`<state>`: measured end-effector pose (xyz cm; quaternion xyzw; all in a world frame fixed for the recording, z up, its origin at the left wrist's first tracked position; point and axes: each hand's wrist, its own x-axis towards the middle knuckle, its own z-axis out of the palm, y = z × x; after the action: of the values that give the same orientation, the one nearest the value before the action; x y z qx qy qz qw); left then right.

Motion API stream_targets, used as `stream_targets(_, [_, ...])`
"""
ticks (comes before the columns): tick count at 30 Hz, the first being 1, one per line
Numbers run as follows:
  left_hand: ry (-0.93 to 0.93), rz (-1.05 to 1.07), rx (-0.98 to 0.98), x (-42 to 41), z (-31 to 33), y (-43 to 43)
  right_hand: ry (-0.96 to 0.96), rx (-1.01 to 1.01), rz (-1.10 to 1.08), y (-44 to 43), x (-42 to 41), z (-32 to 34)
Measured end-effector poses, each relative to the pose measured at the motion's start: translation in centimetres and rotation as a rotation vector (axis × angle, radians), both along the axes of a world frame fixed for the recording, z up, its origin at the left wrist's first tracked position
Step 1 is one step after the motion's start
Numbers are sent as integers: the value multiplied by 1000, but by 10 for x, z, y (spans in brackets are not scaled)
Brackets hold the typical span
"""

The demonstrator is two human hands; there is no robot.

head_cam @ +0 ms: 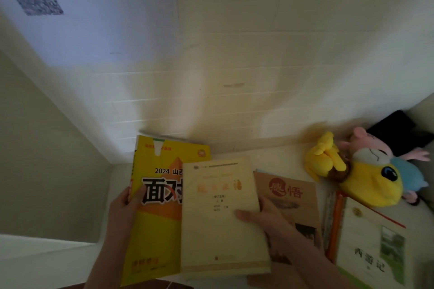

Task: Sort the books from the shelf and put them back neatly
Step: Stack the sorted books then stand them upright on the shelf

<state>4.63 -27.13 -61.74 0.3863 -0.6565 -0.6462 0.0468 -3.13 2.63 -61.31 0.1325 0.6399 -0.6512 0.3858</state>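
Yellow and stamped with heavy black characters, a large workbook [155, 225] is gripped at its left edge by a person's left hand [124, 204], thumb curled over the cover; a pale cream book [220, 223] overlaps the workbook's right side, its faded orange title facing up; the right hand [270, 216] clasps the cream book's right edge, thumb pressed across the cover and fingers hidden beneath; the two hands are apart, each clamped on its own book; whether either book rests on the white surface [272, 155] cannot be told. Just right, a brown book [291, 192] lies flat, partly under the right hand; beyond it a white book [366, 237] with a green picture lies face up, an orange-edged book [334, 225] showing along its left side. Plush toys [373, 185], yellow, pink and blue, are heaped at the far right by the wall.
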Motion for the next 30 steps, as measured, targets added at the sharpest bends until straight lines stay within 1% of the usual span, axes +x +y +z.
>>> stream_targets(3, [-13, -6, -7, -2, -4, -6, 30, 31, -58, 45, -4, 11])
stream_targets(7, [-36, -4, -7, -2, -12, -11, -35, 91, -127, 108, -2, 8])
stream_targets(11, [-58, -5, 0, -2, -19, -13, -79, 273, -132, 122, 5, -5])
stream_targets(12, [-57, -9, -7, -2, -20, -13, -51, 376, -133, 118, 8, -8])
stream_targets(13, [-57, -17, -23, -2, -20, -11, 41, 545, -91, 113, 8, -12])
stream_targets(14, [-54, -21, -42, -1, -19, -9, 177, 773, -17, 107, 6, -12])
stream_targets(15, [-43, -23, -59, -1, -18, -7, 394, 989, 12, 99, 6, -7])
stream_targets(16, [-29, -26, -77, -1, -16, -5, 599, 1084, -16, 87, 6, 1])
stream_targets(17, [-12, -30, -97, 0, -16, -3, 729, 1058, -51, 74, 6, 11])
stream_targets(18, [3, -40, -121, 1, -15, -1, 783, 945, -63, 57, 6, 21])
stream_targets(19, [18, -50, -141, 3, -14, 1, 759, 767, -58, 39, 4, 28])
stream_targets(20, [40, -52, -151, 6, -11, 4, 692, 583, -28, 22, 2, 26])
stream_targets(21, [72, -44, -155, 10, -8, 7, 608, 444, 32, 5, -1, 24])
stream_targets(22, [105, -30, -153, 13, -4, 10, 544, 355, 84, -10, -3, 19])
stream_targets(25, [200, -13, -142, 23, 12, 20, 323, 151, 190, -48, -11, 1])
stream_targets(26, [221, -19, -135, 25, 17, 22, 281, 91, 206, -55, -12, -3])
stream_targets(28, [277, -32, -125, 27, 26, 24, 297, -25, 208, -61, -11, -4])
stream_targets(30, [330, -30, -135, 26, 35, 25, 386, -70, 182, -60, -8, 4])
